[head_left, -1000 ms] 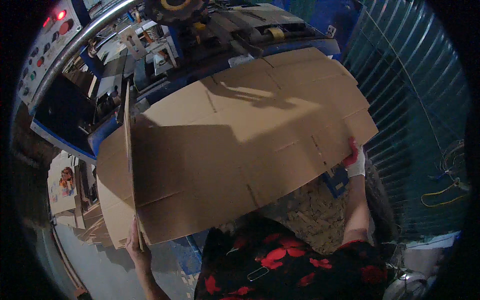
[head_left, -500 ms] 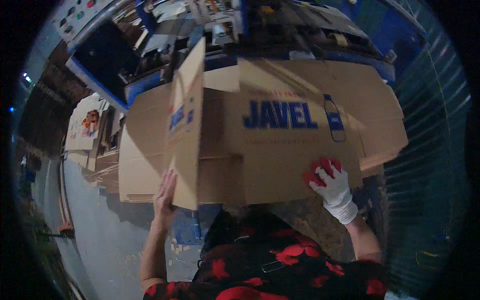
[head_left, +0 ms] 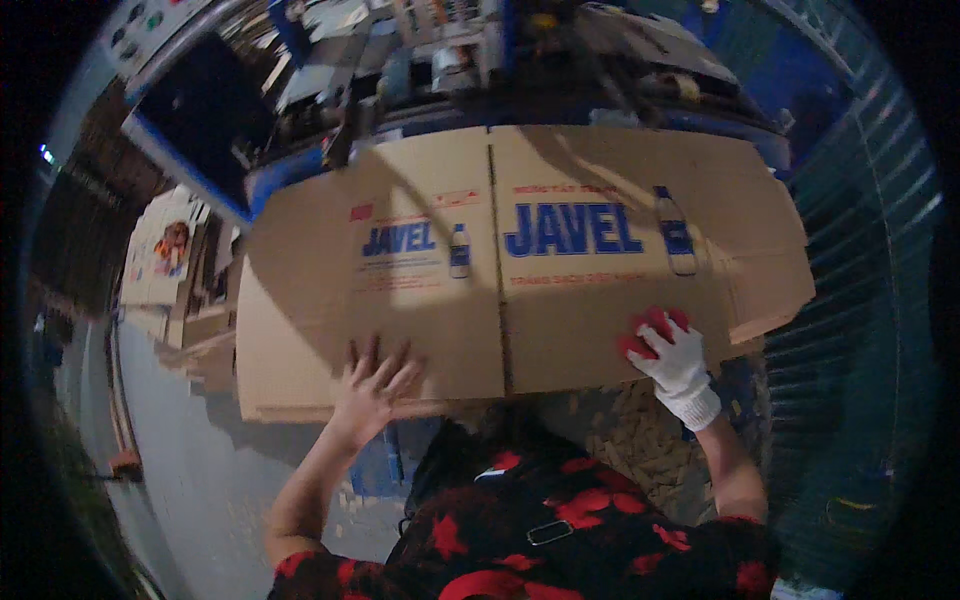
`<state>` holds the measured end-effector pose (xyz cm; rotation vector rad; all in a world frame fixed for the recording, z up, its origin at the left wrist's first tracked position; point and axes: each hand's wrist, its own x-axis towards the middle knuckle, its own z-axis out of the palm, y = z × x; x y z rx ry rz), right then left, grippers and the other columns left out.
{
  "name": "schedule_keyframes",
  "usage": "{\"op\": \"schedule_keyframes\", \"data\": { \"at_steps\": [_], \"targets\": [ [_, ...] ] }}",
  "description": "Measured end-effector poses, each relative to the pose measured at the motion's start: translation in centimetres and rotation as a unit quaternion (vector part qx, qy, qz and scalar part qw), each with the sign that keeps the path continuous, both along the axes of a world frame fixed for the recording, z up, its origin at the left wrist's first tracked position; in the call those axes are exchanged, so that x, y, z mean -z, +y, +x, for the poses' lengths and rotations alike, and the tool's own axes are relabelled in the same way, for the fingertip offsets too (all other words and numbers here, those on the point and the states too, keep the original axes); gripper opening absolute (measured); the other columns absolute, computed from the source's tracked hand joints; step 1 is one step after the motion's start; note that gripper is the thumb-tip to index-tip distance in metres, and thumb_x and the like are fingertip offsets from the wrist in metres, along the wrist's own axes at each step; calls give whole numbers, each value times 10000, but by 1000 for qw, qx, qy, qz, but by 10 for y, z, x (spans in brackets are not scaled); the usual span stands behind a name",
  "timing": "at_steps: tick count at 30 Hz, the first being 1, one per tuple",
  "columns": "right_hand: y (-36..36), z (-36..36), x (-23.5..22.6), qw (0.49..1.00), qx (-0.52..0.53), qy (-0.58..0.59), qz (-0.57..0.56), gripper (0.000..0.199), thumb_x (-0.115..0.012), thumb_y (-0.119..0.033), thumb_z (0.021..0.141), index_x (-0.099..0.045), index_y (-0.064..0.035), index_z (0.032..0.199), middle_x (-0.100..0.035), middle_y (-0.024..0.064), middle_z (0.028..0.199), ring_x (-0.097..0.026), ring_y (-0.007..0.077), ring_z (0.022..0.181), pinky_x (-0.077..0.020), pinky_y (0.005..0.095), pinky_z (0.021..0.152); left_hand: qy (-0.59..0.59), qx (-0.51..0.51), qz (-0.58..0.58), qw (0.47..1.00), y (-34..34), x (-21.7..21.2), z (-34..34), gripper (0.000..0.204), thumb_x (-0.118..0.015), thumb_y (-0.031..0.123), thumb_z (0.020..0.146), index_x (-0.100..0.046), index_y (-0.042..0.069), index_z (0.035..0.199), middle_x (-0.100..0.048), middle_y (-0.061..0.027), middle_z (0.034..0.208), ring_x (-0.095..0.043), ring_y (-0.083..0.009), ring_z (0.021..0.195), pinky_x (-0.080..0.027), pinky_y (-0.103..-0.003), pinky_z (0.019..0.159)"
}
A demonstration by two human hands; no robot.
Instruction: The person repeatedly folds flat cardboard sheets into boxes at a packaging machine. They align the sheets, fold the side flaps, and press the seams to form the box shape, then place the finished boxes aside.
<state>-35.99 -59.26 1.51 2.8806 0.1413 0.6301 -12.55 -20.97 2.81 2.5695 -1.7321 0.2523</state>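
Now the flattened cardboard box (head_left: 520, 265) lies spread out with its printed side up, while a second ago it was turned with the plain brown side to the camera and one flap standing on edge. Half a second ago that flap was still upright near the left hand; it has since folded down, so the sheet is flat and both hands press on it. This suggests the turning-over is finished and the sheet is being settled on the stack.

The left hand (head_left: 372, 385) is bare, fingers spread apart, palm flat on the lower edge of the left panel; it grips nothing. The right hand (head_left: 672, 355) wears a white glove with red fingertips and rests flat on the lower right panel, fingers together, also not clamped.

Count: one large printed sheet on top, with two printed panels visible and two small bottle pictures. Under it some more brown sheets (head_left: 300, 405) show at the lower left edge; their number cannot be told. Behind stands one blue machine (head_left: 560, 90).
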Motion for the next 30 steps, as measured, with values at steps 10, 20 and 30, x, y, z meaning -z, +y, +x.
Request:
{"op": "schedule_keyframes", "data": {
  "at_steps": [10,20,30],
  "targets": [
    [-20,73,-14,998,8,46,-30,414,-543,-197,763,-562,-315,1160,-528,58,1245,-531,304,1115,-433,478,866,23,-71,-212,974,-25,5,81,423,-401,165,914,-501,76,1315,-484,-132,1359,-386,-381,1298,-248,-521,1094],
    [-104,173,-8,999,15,46,16,442,-477,-143,849,-548,-319,1248,-518,42,1287,-504,302,1168,-420,480,906,15,-76,-194,978,-92,11,155,453,-415,82,874,-489,87,1321,-471,-113,1371,-398,-372,1286,-317,-463,1070],
    [-153,299,-53,986,152,67,11,553,-645,-159,782,-476,-205,1307,-454,112,1362,-482,323,1199,-401,426,990,23,-235,-154,959,-168,-2,260,738,-584,129,829,-223,236,1464,-306,-69,1483,-353,-322,1315,-285,-501,1053]
  ]
}}
